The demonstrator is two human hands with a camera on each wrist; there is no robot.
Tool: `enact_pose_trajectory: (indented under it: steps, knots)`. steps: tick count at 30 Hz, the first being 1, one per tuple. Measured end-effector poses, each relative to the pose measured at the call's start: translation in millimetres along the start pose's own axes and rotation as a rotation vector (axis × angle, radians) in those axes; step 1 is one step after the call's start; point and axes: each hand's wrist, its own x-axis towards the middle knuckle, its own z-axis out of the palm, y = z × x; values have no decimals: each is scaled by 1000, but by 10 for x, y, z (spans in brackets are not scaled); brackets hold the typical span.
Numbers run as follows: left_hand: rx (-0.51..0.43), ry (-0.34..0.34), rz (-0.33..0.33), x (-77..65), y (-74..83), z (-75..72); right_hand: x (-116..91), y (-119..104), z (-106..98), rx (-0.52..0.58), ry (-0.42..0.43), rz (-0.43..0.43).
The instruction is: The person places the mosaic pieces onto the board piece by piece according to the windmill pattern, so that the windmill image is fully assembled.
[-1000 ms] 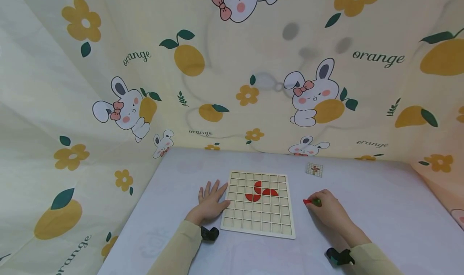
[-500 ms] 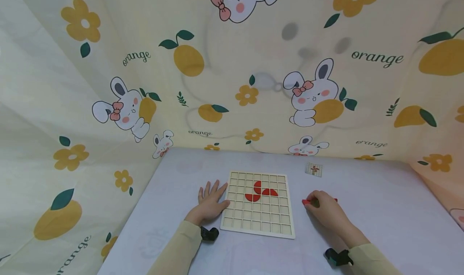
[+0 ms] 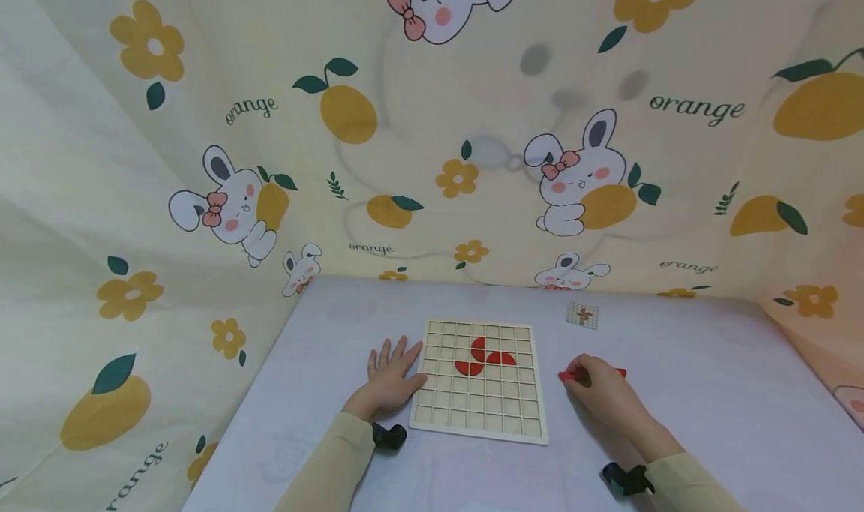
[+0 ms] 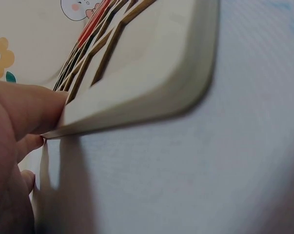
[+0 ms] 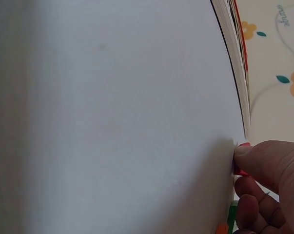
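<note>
A pale square board (image 3: 482,414) with a raised grid lies mid-table. Several red quarter-circle pieces (image 3: 501,358) fill some cells in its upper half. At the board's left edge, my left hand (image 3: 389,384) lies with fingers spread, and the thumb (image 4: 44,108) touches the edge in the left wrist view. To the right of the board, my right hand (image 3: 603,390) pinches a small red piece (image 3: 565,375) between thumb and fingers. That red piece (image 5: 242,161) is partly covered by the thumb in the right wrist view.
Another red piece (image 3: 622,372) shows just behind the right hand. Low in the right wrist view are a green piece (image 5: 232,212) and an orange piece (image 5: 222,228). A small pattern card (image 3: 582,315) lies beyond, near the printed cloth backdrop (image 3: 499,220).
My right hand has shifted slightly left with the red piece. The green piece seen by its fingers is now hidden, and a red one shows behind the hand. The left hand stays at the board.
</note>
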Motion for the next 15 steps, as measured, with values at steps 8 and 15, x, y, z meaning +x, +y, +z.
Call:
enact_pose_trajectory:
  steps: [8, 15]
  knots:
    - [1, -13, -9, -15, 20, -17, -2, -56, 5, -13, -24, 10]
    - [5, -6, 3, -18, 28, -21, 27, -121, -21, -118, -62, 4]
